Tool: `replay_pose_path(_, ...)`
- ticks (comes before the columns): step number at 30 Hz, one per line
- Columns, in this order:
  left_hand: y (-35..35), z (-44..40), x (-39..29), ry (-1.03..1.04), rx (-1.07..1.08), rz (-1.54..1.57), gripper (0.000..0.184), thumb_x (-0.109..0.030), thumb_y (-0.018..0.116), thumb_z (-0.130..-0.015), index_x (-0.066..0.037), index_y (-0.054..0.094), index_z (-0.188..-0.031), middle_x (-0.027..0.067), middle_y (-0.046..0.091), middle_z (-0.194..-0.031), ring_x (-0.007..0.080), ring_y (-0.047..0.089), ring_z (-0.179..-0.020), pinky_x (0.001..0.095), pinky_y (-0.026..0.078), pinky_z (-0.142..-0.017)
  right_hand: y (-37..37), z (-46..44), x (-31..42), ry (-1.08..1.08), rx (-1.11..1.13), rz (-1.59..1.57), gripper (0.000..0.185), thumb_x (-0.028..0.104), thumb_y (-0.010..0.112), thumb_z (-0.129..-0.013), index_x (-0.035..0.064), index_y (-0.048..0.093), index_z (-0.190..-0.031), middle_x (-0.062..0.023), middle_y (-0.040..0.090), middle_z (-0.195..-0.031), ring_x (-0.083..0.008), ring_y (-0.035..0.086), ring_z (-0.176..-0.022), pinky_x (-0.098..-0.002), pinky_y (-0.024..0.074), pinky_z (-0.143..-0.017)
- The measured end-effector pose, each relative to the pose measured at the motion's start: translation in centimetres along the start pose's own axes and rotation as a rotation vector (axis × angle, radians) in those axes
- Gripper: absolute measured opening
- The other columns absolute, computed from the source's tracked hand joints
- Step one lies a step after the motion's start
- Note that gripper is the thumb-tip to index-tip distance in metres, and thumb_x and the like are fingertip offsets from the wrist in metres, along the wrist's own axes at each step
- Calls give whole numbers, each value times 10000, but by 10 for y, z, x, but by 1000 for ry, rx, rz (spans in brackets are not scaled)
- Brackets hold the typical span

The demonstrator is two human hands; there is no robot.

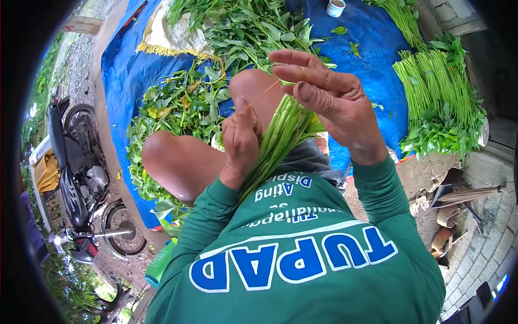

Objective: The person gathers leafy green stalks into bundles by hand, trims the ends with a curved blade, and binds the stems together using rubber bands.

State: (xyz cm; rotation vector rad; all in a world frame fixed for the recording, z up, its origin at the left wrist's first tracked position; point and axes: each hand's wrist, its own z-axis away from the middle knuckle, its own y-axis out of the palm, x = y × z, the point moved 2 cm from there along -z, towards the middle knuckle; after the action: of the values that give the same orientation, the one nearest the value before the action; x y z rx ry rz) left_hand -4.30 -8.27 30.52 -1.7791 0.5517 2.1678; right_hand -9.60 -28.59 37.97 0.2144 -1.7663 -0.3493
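Note:
A bundle of green stems leans against the front of the green shirt, its cut ends pointing up and away. My left hand is closed at the bundle's left side, with a thin orange band pinched in its fingers. The band stretches from there to my right hand, where it loops round a finger. My right hand is raised at the upper right of the bundle, its fingers extended and apart from the thumb.
Loose leafy greens lie on a blue tarp beyond and beside my bare knees. Stacked stem bundles are at the right. A white cup stands at the top; a motorcycle is at the left.

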Motion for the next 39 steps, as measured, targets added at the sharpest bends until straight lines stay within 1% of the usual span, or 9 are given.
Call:
replay_pose_path(5,7,12,-31,403,310,-617,339,-230,594,-1128,-93,614,-818,8,582,-754,162,527,-617,315,418,-575,25,-31,29,-61,153,361,241,94,758,-999,92,851,-1221,-135,758,-1336,-274,653,-1346,-392,536,-1121)
replay_pose_path(9,-2,16,-28,553,176,-647,217,-130,570,-1112,-24,669,-951,69,642,-857,174,603,-711,306,487,-639,70,-15,44,-304,251,669,242,114,771,-972,72,827,-1203,-97,777,-1028,-248,733,-971,-405,593,-817)
replay_pose_path(12,-29,16,-28,653,-25,-633,190,-61,541,-1106,31,697,-1049,114,673,-933,177,652,-790,298,534,-691,33,78,-4,70,-188,412,323,154,788,-978,47,742,-1279,-13,623,-789,-126,567,-672,-318,481,-610)
replay_pose_path(13,-30,16,-29,613,-150,-567,134,-31,604,-1067,35,718,-1091,168,704,-911,335,701,-768,398,562,-724,13,119,-36,308,-325,321,357,180,791,-989,40,707,-1306,17,565,-736,-88,498,-619,-285,446,-586)
replay_pose_path(22,-15,22,-78,-29,137,-430,675,-399,391,-1211,54,806,-932,153,801,-824,192,713,-740,311,538,-775,-11,78,-40,722,-159,-414,906,785,389,-1083,-48,681,-1286,20,587,-696,-79,518,-551,-272,567,-604)
replay_pose_path(25,-6,29,-107,-17,232,-455,781,-481,387,-1210,42,790,-792,145,773,-730,168,697,-655,308,539,-687,-11,58,-17,829,-169,-427,914,775,418,-1083,-72,645,-1340,-27,692,-775,-77,576,-552,-272,585,-605)
replay_pose_path(27,1,36,-109,-123,242,-339,711,-453,429,-1205,49,795,-860,123,753,-717,159,682,-634,310,522,-644,-38,56,-36,919,-21,-537,968,810,375,-1070,-72,768,-1009,-155,811,-943,-233,778,-750,-324,629,-665)
replay_pose_path(32,15,40,-103,-206,121,-229,500,-370,508,-1194,39,759,-1053,73,725,-795,124,670,-660,289,513,-626,-5,55,-88,941,-76,-787,745,609,512,-1124,5,526,-1560,-144,760,-1058,-181,735,-818,-293,614,-691)
replay_pose_path(39,7,26,-52,-191,171,-329,400,-343,558,-1179,-9,736,-1051,5,674,-779,69,616,-663,256,469,-598,-15,25,-112,443,177,-621,561,555,550,-1124,26,694,-1244,-72,657,-829,-177,630,-649,-314,565,-620)
